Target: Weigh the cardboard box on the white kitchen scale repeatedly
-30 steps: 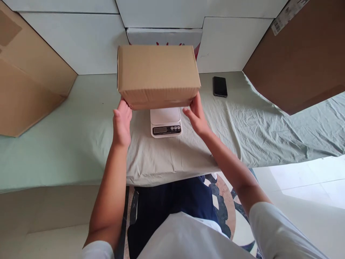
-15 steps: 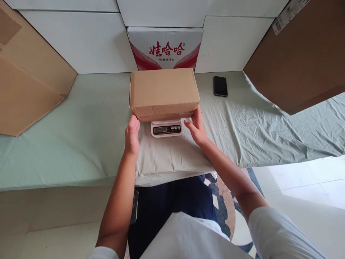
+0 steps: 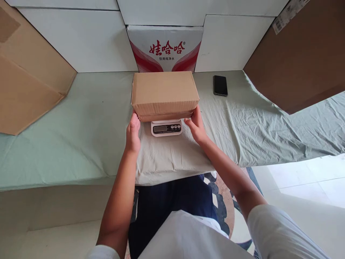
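Note:
A closed brown cardboard box (image 3: 164, 93) rests on a small white digital scale (image 3: 166, 128), hiding most of the weighing plate; only the scale's display and buttons show. My left hand (image 3: 133, 133) touches the box's lower left corner and my right hand (image 3: 196, 124) holds its lower right corner. Both hands grip the box from the sides near its bottom edge.
The scale stands on a table under a pale green cloth (image 3: 81, 126). A black phone (image 3: 220, 85) lies at the back right. A red-and-white printed carton (image 3: 165, 48) stands behind the box. Large cardboard boxes stand at the left (image 3: 24, 72) and right (image 3: 302, 54).
The box was held up above the scale a second ago; both hands lowered it onto the scale, uncovering the printed carton behind it.

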Motion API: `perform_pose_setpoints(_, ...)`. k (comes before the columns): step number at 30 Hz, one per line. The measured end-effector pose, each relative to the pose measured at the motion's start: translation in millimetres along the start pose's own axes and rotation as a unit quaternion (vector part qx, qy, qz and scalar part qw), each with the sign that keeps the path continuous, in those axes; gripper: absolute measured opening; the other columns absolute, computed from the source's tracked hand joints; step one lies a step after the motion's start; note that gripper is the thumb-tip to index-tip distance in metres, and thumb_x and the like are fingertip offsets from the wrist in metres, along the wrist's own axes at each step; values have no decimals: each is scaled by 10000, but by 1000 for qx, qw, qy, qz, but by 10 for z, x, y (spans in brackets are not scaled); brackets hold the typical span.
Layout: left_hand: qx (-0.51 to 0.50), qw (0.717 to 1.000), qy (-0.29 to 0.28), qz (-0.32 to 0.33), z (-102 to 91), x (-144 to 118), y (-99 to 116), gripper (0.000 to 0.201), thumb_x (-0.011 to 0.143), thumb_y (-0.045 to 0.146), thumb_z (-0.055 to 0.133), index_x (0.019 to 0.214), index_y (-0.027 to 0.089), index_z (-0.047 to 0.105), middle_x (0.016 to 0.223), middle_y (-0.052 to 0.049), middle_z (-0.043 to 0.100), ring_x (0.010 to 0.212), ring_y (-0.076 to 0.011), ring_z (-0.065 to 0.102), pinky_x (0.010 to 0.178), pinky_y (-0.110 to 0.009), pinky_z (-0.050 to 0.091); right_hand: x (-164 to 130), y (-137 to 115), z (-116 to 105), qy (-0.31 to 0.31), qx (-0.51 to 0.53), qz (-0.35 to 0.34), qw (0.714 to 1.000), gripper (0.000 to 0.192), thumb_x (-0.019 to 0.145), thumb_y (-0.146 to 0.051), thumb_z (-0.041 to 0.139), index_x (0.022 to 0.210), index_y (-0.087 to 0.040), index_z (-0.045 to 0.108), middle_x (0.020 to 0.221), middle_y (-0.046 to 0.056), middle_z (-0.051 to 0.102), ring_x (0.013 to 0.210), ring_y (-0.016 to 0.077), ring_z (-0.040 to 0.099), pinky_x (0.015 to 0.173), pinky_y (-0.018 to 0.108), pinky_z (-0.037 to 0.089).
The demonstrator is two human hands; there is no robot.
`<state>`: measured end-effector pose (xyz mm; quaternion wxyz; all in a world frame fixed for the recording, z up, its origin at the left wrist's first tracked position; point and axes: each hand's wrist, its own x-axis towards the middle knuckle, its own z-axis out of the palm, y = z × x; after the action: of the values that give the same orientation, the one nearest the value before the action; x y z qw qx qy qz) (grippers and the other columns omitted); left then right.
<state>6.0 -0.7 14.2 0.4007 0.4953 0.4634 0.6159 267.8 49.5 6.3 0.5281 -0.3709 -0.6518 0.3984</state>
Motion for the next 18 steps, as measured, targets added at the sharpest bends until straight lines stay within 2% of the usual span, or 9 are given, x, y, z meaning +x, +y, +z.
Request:
perform_pose_setpoints(6, 2, 1000, -1, 1, -10, -2, -54, 1007, 821, 941, 382, 1569, 277, 506, 1722, -100, 401, 1645, -318, 263, 1355, -464, 215, 14, 30, -8, -1, -7, -8, 1000, 855, 853, -747, 611, 1570, -358, 352, 1690, 35, 412, 1610, 322, 334, 1369, 561, 290)
perform_pose_setpoints(10, 1, 999, 9, 49, -61, 0, -72, 958, 877, 889, 375, 1622, 288, 417, 1782, -57, 258, 1671, -274, 175, 1369, -428, 169, 14, 56, -30, 21, 23, -16, 999, 853, 872, -701, 617, 1599, -402, 287, 1754, -5, 303, 1654, 305, 270, 1387, 575, 227)
perform_pose_setpoints(13, 1, 998, 37, 50, -132, -17, -75, 938, 897, 881, 333, 1638, 307, 377, 1801, -22, 189, 1682, -248, 108, 1375, -413, 135, 25, 88, -87, 57, 56, -16, 997, 828, 895, -666, 599, 1605, -455, 229, 1777, -44, 247, 1682, 288, 213, 1389, 607, 190)
perform_pose_setpoints(18, -5, 998, 57, 23, -179, -69, -18, 1116, 880, 916, 159, 1684, 144, 226, 1804, -133, 97, 1685, -265, 109, 1373, -422, 135, 53, 147, -171, 104, 81, -2, 991, 776, 889, -684, 576, 1573, -450, 293, 1758, -28, 298, 1678, 317, 227, 1359, 665, 225)
